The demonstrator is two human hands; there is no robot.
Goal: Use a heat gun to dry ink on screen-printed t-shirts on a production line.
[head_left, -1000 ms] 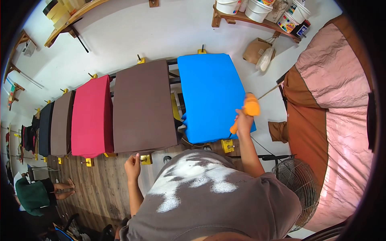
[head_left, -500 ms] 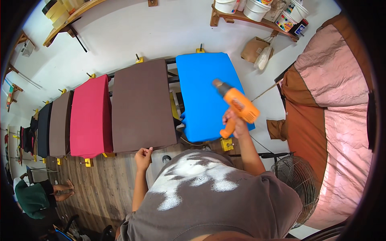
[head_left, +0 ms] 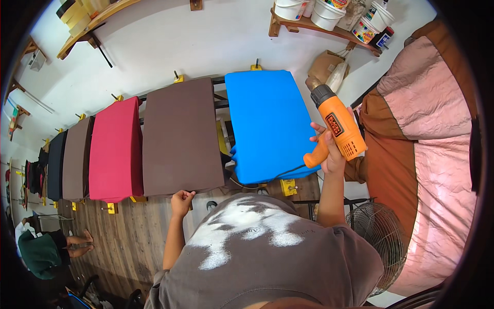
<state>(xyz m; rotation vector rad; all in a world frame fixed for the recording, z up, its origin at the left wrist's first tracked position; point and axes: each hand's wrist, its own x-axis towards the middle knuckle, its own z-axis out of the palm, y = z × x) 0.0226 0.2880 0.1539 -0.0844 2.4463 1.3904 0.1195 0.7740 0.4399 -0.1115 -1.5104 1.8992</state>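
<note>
My right hand (head_left: 334, 149) grips the handle of an orange heat gun (head_left: 339, 123), held up at the right side of a blue cloth (head_left: 267, 123). The gun's dark nozzle points up and to the left, and its black cord runs down over the blue cloth's near edge. At the near edge of a dark brown cloth (head_left: 180, 134), my left hand (head_left: 182, 202) is closed, thumb and fingers pinching the hem. Both cloths are pulled smooth over flat boards.
A red cloth (head_left: 114, 154) and several darker ones continue the row leftward. Yellow brackets (head_left: 288, 187) hold the boards. A wire fan (head_left: 378, 242) stands at my right, near pink and brown curtains (head_left: 432, 129). Another person (head_left: 43, 250) is at lower left. Shelves with tubs (head_left: 327, 15) hang above.
My right hand has moved the heat gun right, from over the blue cloth to its right edge, and the nozzle points more upward. My left hand stays at the brown cloth's hem.
</note>
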